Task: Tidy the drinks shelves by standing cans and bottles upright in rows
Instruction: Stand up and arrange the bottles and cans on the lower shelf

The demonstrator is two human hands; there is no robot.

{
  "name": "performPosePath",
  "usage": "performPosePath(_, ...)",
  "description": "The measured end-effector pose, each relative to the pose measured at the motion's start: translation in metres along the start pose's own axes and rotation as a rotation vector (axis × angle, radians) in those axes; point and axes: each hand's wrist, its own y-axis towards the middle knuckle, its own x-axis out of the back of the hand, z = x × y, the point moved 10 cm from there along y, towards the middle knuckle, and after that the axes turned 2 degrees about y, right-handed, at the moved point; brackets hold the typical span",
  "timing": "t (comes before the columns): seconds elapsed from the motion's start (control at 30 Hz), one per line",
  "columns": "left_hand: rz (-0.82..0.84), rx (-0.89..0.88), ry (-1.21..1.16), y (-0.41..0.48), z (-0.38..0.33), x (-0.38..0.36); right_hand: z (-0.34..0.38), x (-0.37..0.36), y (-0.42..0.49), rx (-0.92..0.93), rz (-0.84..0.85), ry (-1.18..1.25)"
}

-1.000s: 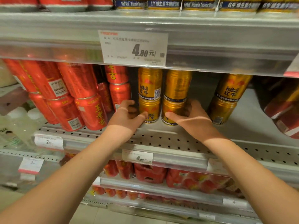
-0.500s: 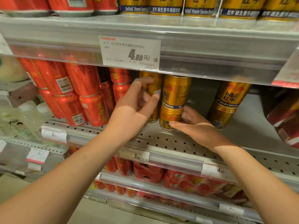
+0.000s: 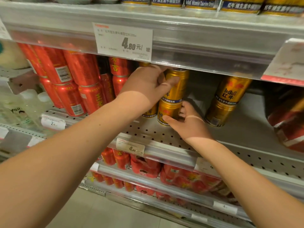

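Shelf (image 3: 148, 129), left hand (image 3: 148, 83) shifted onto upper gold can (image 3: 176, 86)

top-shelf cans (image 3: 202, 4) cut off by upper edge, gold can (image 3: 150, 111) mostly hidden behind left hand (image 3: 146, 84), small price tag (image 3: 130, 148) txt too blurred to read

Warm, fairly dim light. Glare streaks the clear shelf strip (image 3: 205, 51). Edges bow outward, and the price tag (image 3: 124, 41) print is blurred.

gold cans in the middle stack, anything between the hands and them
Nothing visible. The left hand already wraps the upper gold can and the right hand holds the lower gold can beneath it.
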Motion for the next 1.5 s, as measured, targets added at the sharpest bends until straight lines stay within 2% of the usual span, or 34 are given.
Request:
performPosePath(0.13,-0.001,-0.020,-0.078,-0.005,0.005,-0.003,0.006,-0.003,-0.002,0.002,0.057,-0.025)
performPosePath(0.2,-0.043,-0.084,-0.134,-0.016,0.005,0.000,0.005,0.006,-0.011,0.008,0.029,-0.061)
performPosePath(0.3,-0.107,-0.186,-0.329,-0.040,0.004,-0.003,-0.003,0.053,-0.039,0.042,-0.215,-0.073)
performPosePath(0.4,-0.006,-0.200,-0.403,-0.053,-0.013,-0.034,-0.019,0.111,-0.067,0.071,-0.500,0.009)
performPosePath(0.47,0.036,-0.214,-0.418,-0.050,-0.037,-0.048,-0.037,0.138,-0.067,0.008,-0.578,0.037)
performPosePath(0.53,0.033,-0.214,-0.394,-0.037,-0.059,-0.056,-0.056,0.149,-0.054,-0.088,-0.533,0.016)
performPosePath(0.67,-0.088,-0.141,-0.078,0.001,-0.088,-0.066,-0.076,0.136,-0.020,-0.117,-0.227,0.025)
performPosePath(0.73,-0.092,-0.095,-0.124,0.015,-0.097,-0.075,-0.076,0.130,-0.008,-0.103,-0.123,-0.010)
performPosePath(0.93,0.074,-0.067,-0.502,0.042,-0.108,-0.103,-0.080,0.128,0.007,-0.086,0.114,-0.085)
performPosePath(1.03,0.084,-0.091,-0.471,0.037,-0.105,-0.106,-0.080,0.126,-0.001,-0.042,0.223,-0.075)
performPosePath(1.13,0.011,-0.071,-0.442,0.026,-0.098,-0.096,-0.078,0.125,-0.010,-0.005,0.226,-0.036)
performPosePath(1.3,-0.012,-0.075,-0.255,0.008,-0.097,-0.072,-0.064,0.111,-0.024,0.011,0.194,-0.047)
performPosePath(1.5,0.010,-0.022,-0.096,0.002,-0.089,-0.055,-0.054,0.098,-0.032,-0.004,0.009,-0.269)
